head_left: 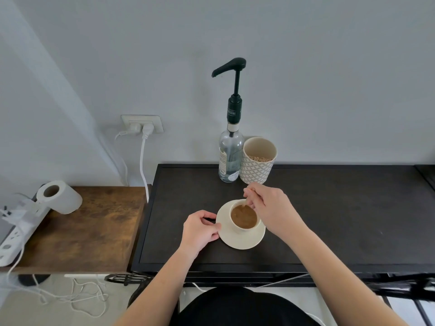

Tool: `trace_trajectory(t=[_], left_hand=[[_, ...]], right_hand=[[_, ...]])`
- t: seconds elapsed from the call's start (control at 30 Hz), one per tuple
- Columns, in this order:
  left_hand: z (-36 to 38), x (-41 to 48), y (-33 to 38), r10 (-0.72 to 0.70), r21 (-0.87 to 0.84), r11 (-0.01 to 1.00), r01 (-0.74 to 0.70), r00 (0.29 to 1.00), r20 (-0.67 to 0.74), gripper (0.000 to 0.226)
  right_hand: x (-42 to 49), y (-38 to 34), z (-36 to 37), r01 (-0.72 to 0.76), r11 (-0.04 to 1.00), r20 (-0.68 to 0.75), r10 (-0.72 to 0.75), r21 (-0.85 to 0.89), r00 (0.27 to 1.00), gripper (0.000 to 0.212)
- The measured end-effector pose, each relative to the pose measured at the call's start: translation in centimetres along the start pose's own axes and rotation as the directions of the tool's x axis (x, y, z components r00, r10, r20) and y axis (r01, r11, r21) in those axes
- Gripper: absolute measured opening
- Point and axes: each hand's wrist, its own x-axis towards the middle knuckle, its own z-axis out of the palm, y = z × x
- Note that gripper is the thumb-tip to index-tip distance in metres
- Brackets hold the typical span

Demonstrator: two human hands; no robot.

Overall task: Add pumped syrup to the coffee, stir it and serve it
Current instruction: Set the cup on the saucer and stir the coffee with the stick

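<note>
A cream cup of brown coffee (243,217) stands on a cream saucer (244,241) on the dark table. My left hand (200,231) pinches the saucer's left rim. Over the cup's right side, my right hand (270,208) pinches a thin wooden stir stick (246,203) whose lower end dips into the coffee. Behind them stands a clear syrup bottle (230,156) with a tall black pump (231,67), its spout pointing left.
A patterned cream holder (257,161) of wooden sticks stands right of the bottle by the wall. A lower brown side table (89,229) to the left carries a paper roll (60,196) and a power strip (14,236). Cables hang from a wall socket (143,124).
</note>
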Motion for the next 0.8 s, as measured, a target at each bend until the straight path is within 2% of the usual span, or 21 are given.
trace_trajectory(t=[0.1,0.23,0.43,0.67,0.8], left_hand=[[0.0,0.0,0.1,0.002,0.008,1.0,-0.002,1.0,0.0,0.027],[-0.1,0.1,0.0,-0.002,0.018,1.0,0.002,1.0,0.002,0.028],[-0.1,0.0,0.1,0.0,0.021,1.0,0.0,1.0,0.009,0.028],[-0.1,0.0,0.1,-0.003,0.008,1.0,0.002,1.0,0.008,0.028],[-0.1,0.0,0.1,0.003,0.003,1.0,-0.003,1.0,0.01,0.028]], right_hand=[[-0.4,0.4,-0.8,-0.006,0.996,-0.003,0.006,-0.088,1.0,0.028],[-1.3,0.8,-1.5,-0.035,0.993,0.027,0.038,-0.112,0.999,0.029],[-1.3,-0.3,0.1,-0.021,0.999,0.096,0.017,0.039,0.995,0.029],[-0.4,-0.3,0.1,0.002,0.999,-0.016,-0.003,-0.049,1.0,0.026],[-1.0,0.5,-1.0,-0.018,0.993,-0.03,0.014,-0.118,0.999,0.029]])
